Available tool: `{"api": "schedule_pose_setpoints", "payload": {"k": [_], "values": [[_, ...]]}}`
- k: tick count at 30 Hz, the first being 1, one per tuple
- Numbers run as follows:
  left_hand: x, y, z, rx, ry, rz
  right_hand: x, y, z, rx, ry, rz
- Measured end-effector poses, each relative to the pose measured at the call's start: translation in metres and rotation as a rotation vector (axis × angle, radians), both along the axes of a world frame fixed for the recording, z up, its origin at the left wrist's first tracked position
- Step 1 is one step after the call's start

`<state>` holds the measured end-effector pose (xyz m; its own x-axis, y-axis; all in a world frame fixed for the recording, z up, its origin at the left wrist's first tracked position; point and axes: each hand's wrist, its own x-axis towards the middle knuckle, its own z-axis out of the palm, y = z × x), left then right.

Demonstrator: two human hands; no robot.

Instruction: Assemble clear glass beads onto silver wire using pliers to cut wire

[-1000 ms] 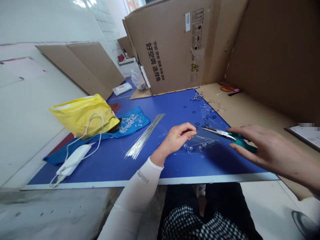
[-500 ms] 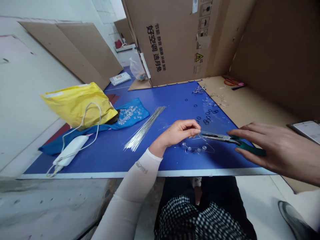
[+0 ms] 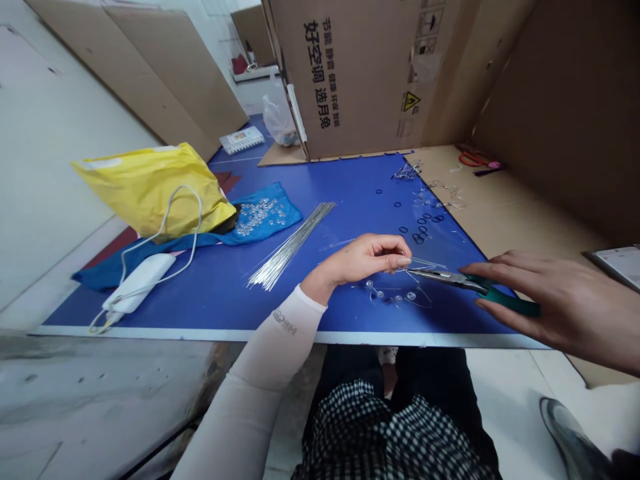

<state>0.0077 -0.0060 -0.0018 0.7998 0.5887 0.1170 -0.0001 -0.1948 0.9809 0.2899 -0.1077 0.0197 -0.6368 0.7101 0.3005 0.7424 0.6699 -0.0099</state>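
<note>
My left hand is closed in a pinch on thin silvery wire, whose ends stick out to the right of the fingertips. In my right hand are needle-nose pliers with green handles. Their long tips reach the wire right beside my left fingertips; whether the jaws bite on it is too small to tell. Just below, clear round beads lie on the blue tabletop, joined by fine wire. Behind the hands are several small black rings.
A bundle of straight wires lies left of my hands. Further left are loose clear beads on blue cloth, a yellow bag and a white corded device. Cardboard stands behind; orange-handled scissors and a phone-like object lie right.
The whole view has shifted slightly. Both hands keep their holds, and the plier tips now sit just under the left fingertips, with more of the wire ends showing above the jaws.
</note>
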Motion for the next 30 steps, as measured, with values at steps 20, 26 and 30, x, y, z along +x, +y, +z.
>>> {"api": "schedule_pose_setpoints", "payload": {"k": [20, 26, 30], "values": [[0.001, 0.001, -0.002, 0.032, -0.021, 0.004, -0.012, -0.004, -0.004, -0.03, 0.098, 0.003], [0.001, 0.001, -0.005, 0.081, -0.121, 0.078, -0.011, -0.011, -0.022, -0.199, 0.279, -0.151], [0.001, 0.002, -0.006, 0.097, -0.13, 0.12, -0.009, -0.013, -0.025, -0.313, 0.349, -0.242]]}}
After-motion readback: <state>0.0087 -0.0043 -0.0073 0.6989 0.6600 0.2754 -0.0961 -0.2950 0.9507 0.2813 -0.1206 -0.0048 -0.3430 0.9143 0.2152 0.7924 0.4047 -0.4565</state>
